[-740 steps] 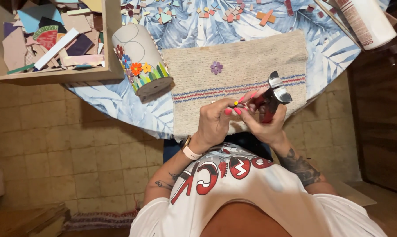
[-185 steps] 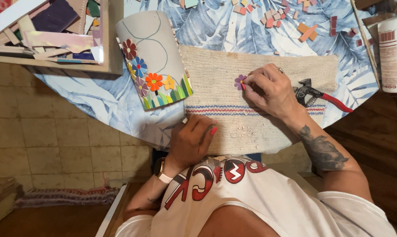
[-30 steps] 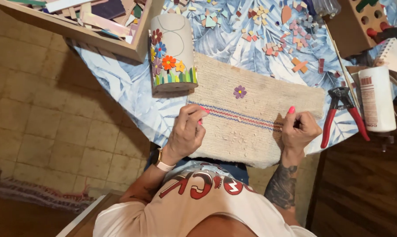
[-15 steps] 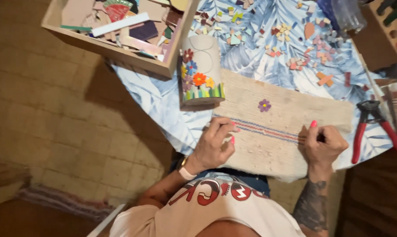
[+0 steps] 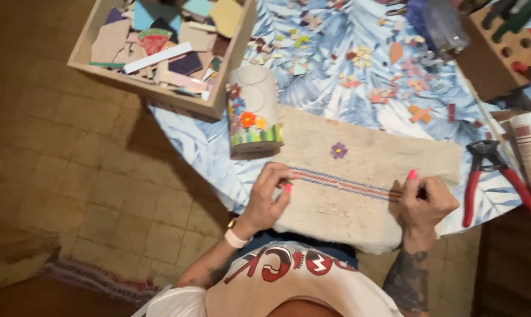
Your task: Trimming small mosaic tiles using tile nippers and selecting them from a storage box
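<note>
beige woven mat (image 5: 359, 188) pinched by left hand (image 5: 269, 196) and right hand (image 5: 425, 202).

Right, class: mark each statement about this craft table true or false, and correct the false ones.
1. Both hands rest on the woven mat. True.
2. The left hand holds the red-handled pliers. False: the pliers lie on the tablecloth, beside the right hand.
3. A purple flower piece lies on the mat. True.
4. The decorated cylinder lies inside the wooden box. False: it lies on the table beside the box.
5. The box holds flat coloured pieces. True.
</note>
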